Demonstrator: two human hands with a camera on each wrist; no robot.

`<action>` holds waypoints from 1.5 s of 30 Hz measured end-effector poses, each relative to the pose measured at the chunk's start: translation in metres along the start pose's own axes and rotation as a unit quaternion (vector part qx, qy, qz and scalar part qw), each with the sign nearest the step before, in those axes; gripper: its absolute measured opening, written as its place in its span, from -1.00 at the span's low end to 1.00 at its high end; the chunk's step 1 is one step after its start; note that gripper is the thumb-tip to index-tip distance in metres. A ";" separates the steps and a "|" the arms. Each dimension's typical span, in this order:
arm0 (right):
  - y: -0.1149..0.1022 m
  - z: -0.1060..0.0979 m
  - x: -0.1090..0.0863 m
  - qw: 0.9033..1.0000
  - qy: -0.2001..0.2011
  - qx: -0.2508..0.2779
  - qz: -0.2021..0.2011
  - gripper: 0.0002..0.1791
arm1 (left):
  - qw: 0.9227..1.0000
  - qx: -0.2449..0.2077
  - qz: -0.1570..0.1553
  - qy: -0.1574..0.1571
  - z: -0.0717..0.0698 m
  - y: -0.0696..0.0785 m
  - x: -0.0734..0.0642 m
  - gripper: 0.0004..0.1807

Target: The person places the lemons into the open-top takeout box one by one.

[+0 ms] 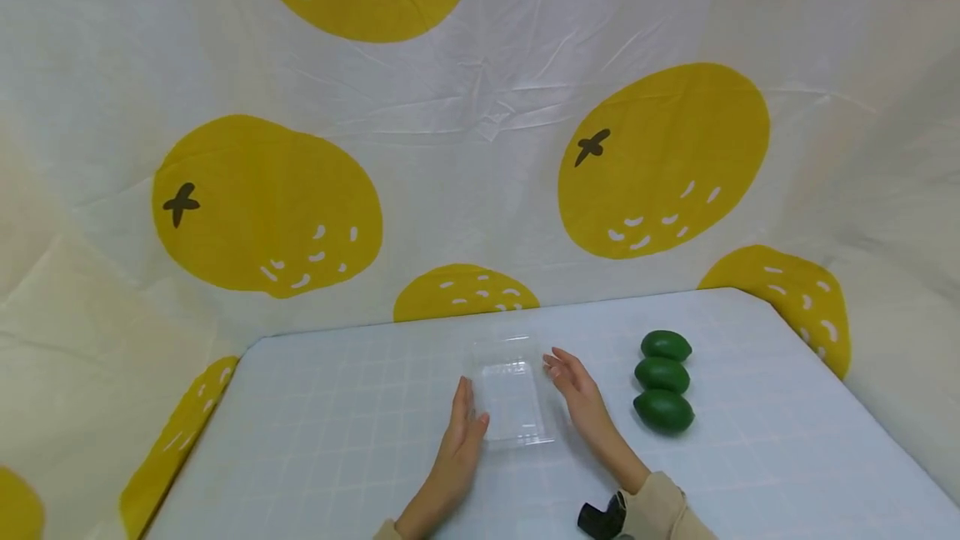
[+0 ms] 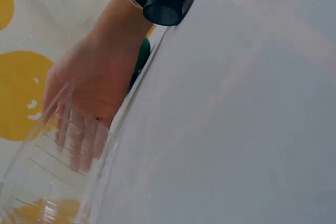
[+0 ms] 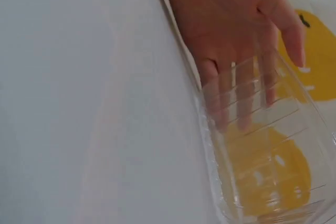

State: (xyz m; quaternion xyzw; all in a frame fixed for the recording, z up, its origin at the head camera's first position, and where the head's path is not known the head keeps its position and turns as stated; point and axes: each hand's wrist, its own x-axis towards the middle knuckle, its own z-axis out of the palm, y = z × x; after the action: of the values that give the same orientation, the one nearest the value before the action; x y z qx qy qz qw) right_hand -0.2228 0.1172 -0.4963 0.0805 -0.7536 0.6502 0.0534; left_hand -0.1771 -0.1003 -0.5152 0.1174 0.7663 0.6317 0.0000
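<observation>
While the clear plastic container sits on the worktop, both hands flank it, gripping nothing. Left hand: at the container's left side, fingers straight, palm facing in. Right hand: at its right side, fingers extended, slightly bent. Can't tell whether either touches the wall. Three green fruits in a row, right of the container, past the right hand. Fruit-print curtain behind the container.
</observation>
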 end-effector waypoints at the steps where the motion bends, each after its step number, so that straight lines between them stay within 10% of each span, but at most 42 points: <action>1: -0.003 -0.001 0.001 1.000 0.004 0.003 0.004 -0.45 | 1.000 0.006 -0.005 -0.001 -0.001 0.002 0.001 -0.23; 7: -0.020 -0.008 0.006 1.000 0.017 0.003 0.018 -0.48 | 0.996 0.083 0.014 -0.001 -0.010 0.017 0.004 -0.24; 12: -0.037 -0.020 0.003 0.999 0.008 -0.040 0.000 -0.47 | 0.979 0.193 0.069 -0.013 -0.017 0.026 0.005 -0.16; 22: -0.060 -0.071 -0.008 0.969 0.004 -0.162 -0.184 -0.66 | 0.899 0.416 0.138 -0.008 -0.029 0.036 0.011 0.09; 26: -0.061 -0.093 -0.013 0.951 -0.004 -0.177 -0.252 -0.65 | 0.879 0.456 0.138 -0.006 -0.032 0.038 0.015 0.19; 32: -0.055 -0.126 -0.016 0.935 -0.016 -0.207 -0.288 -0.52 | 0.865 0.483 0.137 -0.004 -0.031 0.040 0.020 0.31; 39: -0.050 -0.158 -0.020 0.900 -0.064 -0.282 -0.325 -0.38 | 0.869 0.486 0.091 -0.031 -0.028 0.042 0.023 0.42; 45: -0.047 -0.173 -0.024 0.891 -0.125 -0.325 -0.292 -0.35 | 0.866 0.493 0.076 -0.037 -0.026 0.037 0.024 0.46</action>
State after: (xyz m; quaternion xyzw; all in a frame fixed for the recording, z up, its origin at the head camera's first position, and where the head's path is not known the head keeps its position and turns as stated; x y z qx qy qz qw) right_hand -0.1944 0.2827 -0.4298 0.3556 -0.8659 0.3083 0.1695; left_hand -0.1980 -0.1150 -0.4704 0.1827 0.9661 0.1649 -0.0775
